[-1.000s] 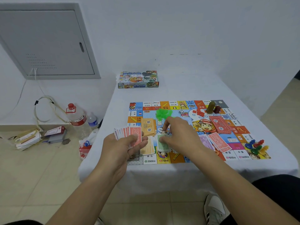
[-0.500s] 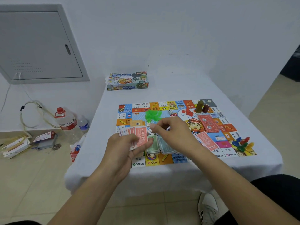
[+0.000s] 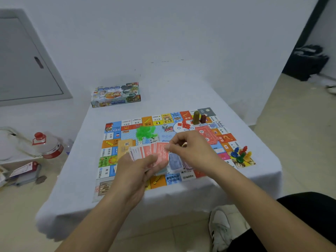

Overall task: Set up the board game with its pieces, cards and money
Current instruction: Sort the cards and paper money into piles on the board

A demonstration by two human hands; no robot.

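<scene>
The colourful game board [image 3: 112, 128] lies on a white-clothed table [image 3: 181, 91]. My left hand [image 3: 138, 170] grips a fan of red and white play-money notes [image 3: 151, 150] above the board's near side. My right hand [image 3: 192, 151] pinches the top right edge of that fan with thumb and forefinger. Blue and purple note piles [image 3: 174, 160] lie on the board under my hands. A stack of orange cards [image 3: 125, 146] sits to the left, a red card pile [image 3: 207, 135] to the right. Green plastic pieces [image 3: 145, 132], a die [image 3: 164, 126] and coloured pawns [image 3: 241, 154] rest on the board.
The game box [image 3: 116, 94] stands at the table's far left. Tall brown and dark red pieces [image 3: 199, 118] and small red houses [image 3: 185, 124] sit near the board's far right corner. A water bottle [image 3: 47, 144] and clutter lie on the floor to the left.
My right hand has left the green notes on the board and come up to the fan in my left hand. The view has shifted to the left and closer.
</scene>
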